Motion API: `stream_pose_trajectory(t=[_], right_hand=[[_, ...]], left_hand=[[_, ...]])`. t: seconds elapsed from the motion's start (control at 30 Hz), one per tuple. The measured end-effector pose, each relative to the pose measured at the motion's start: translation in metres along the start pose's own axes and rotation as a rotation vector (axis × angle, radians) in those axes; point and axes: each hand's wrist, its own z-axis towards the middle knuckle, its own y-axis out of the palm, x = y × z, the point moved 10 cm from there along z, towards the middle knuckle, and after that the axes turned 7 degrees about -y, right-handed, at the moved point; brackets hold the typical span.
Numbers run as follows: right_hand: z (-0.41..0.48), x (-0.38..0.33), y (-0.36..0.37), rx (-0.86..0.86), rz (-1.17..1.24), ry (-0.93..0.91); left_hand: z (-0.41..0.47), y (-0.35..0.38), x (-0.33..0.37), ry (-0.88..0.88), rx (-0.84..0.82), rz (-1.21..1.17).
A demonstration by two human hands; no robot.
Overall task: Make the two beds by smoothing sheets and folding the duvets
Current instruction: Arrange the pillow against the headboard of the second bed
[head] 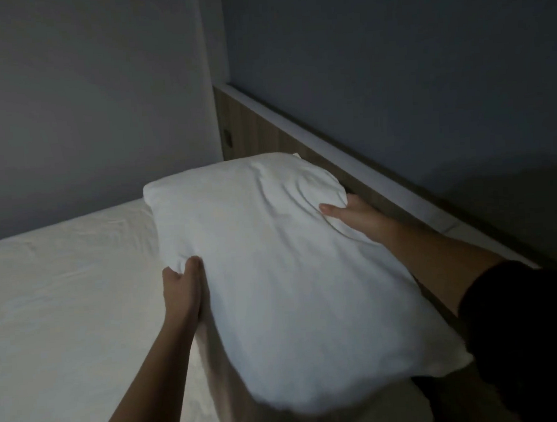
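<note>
Large white rectangular fabric pillow [274, 276] fills frame centre, long axis running from 5 o'clock up to 11 o'clock, far end near the bed corner at 12 o'clock. Near end is blurred; can't tell if the pillow rests on the bed or is held just above it. Left hand [182, 287] sits on the pillow's 9 o'clock edge, thumb and fingers bunched, pinching a fold of the pillow fabric. Right hand [352, 214] is on the pillow's 2 o'clock edge, thumb [331, 210] laid flat on top and denting the fabric, and the other fingers are hidden behind the edge, so it grips the pillow from the side. Both forearms reach in from 6 o'clock, with a dark sleeve [511, 310] on the right arm at 4 o'clock. White, lightly wrinkled fitted sheet [64, 305] covers the mattress, from 7 to 9 o'clock of the pillow. Light wooden headboard panel [252, 131] runs along the pillow's 1 to 3 o'clock side, topped by a white ledge [297, 118], with a small dark round fitting [227, 138] on the panel at 12 o'clock. Grey-blue wall [85, 108] lies behind. Dim lighting.
</note>
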Motion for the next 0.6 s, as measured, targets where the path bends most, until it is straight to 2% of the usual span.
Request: stream_pose_trajectory(t=[0.17, 0.27, 0.33, 0.4, 0.47, 0.6], right_hand=[[0.136, -0.027, -0.013, 0.012, -0.148, -0.036], [0.205, -0.005, -0.006, 0.001, -0.425, 0.031], [0.229, 0.026, 0.02, -0.052, -0.69, 0.014], [0.231, 0.08, 0.064, -0.211, -0.84, 0.011], [0.222, 0.141, 0.101, -0.311, -0.879, 0.046], [0.233, 0.212, 0.115, -0.236, -0.834, 0.079]], left_hand=[[0.093, 0.048, 0.057, -0.003, 0.067, -0.034], [0.14, 0.087, 0.062, -0.061, 0.129, 0.127], [0.157, 0.134, 0.032, -0.087, 0.058, 0.371], [0.168, 0.18, -0.02, -0.069, -0.02, 0.636], [0.177, 0.205, -0.06, -0.041, -0.022, 0.798], [0.195, 0.226, -0.081, 0.071, -0.009, 0.894]])
